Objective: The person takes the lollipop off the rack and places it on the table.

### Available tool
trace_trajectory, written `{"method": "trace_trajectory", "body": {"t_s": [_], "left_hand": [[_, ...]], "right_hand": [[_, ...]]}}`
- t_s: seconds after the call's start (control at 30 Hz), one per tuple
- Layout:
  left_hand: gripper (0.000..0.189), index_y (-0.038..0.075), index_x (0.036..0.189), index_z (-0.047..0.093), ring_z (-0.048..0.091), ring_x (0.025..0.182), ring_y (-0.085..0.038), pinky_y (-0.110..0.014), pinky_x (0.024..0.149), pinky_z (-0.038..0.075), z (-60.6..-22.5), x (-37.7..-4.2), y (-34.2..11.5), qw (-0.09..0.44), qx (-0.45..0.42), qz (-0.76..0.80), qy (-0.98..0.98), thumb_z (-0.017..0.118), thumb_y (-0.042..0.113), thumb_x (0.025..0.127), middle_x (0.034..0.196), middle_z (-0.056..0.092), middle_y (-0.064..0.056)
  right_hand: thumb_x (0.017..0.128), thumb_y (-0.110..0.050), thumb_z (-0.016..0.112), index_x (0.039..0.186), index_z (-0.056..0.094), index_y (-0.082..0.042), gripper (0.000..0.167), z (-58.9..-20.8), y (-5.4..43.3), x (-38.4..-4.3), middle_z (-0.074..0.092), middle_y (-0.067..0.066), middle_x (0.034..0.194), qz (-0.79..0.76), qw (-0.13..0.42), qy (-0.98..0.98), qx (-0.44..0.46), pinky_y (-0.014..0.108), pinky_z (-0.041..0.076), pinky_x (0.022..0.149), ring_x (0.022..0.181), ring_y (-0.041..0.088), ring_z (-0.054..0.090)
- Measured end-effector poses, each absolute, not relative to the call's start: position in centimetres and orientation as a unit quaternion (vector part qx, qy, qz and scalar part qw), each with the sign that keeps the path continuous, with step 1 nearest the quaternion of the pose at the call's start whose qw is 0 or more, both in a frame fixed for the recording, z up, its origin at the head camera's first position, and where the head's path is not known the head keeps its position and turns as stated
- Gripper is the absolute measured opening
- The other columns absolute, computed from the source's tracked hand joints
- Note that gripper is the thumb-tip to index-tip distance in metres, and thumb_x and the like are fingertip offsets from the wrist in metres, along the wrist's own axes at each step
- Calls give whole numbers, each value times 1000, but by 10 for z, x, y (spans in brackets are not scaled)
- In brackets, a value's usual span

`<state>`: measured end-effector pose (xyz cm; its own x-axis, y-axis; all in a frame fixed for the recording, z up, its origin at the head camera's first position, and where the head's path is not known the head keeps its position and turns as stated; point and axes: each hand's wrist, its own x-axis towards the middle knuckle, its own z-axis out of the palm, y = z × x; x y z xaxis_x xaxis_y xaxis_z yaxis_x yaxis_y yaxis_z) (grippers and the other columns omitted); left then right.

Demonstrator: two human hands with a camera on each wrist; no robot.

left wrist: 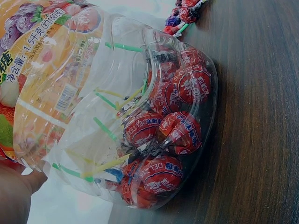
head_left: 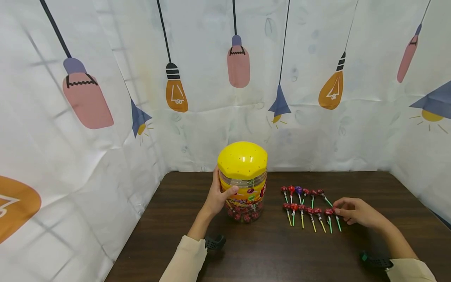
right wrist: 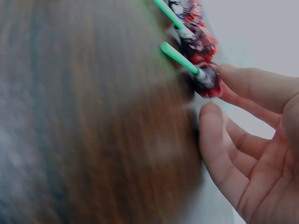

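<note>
My left hand (head_left: pixel 217 197) grips the side of a clear plastic candy jar (head_left: pixel 245 196), thumb across its printed label. The jar stands upright with its yellow lid (head_left: pixel 243 160) on. Red-wrapped lollipops (left wrist: pixel 161 175) with green and yellow sticks show through its lower part in the left wrist view. To the jar's right, lollipops lie in two rows, the front row (head_left: pixel 310 210) nearer me. My right hand (head_left: pixel 357 212) is at the right end of that row. In the right wrist view, one fingertip touches the head of the end lollipop (right wrist: pixel 205 81); another fingertip stands apart from it.
A dark wood-grain table (head_left: pixel 267 250) bears everything. The back row of lollipops (head_left: pixel 298 190) includes a purple one. Behind and beside the table hangs a white curtain (head_left: pixel 211 137) printed with lamps.
</note>
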<state>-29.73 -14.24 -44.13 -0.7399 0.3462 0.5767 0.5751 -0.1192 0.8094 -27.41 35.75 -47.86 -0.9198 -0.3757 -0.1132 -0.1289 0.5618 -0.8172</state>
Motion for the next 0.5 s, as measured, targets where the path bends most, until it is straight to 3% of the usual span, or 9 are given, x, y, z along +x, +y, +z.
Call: {"method": "trace_trajectory", "body": {"t_s": [0.27, 0.5], "left_hand": [[91, 30, 163, 5, 57, 123, -19, -34, 106, 52, -442, -298, -142, 88, -346, -660, -661, 69, 36, 98, 143, 46, -6], [93, 30, 163, 4, 57, 123, -19, -34, 106, 52, -443, -298, -143, 98, -347, -650, -668, 69, 37, 98, 144, 46, -8]], "right_hand": [[106, -21, 56, 137, 50, 10, 44, -471, 365, -274, 65, 12, 95, -440, 139, 871, -170, 34, 60, 69, 78, 16, 63], [106, -21, 57, 140, 50, 8, 45, -459, 362, -268, 67, 15, 104, -440, 63, 882, -157, 31, 60, 70, 84, 19, 67]]}}
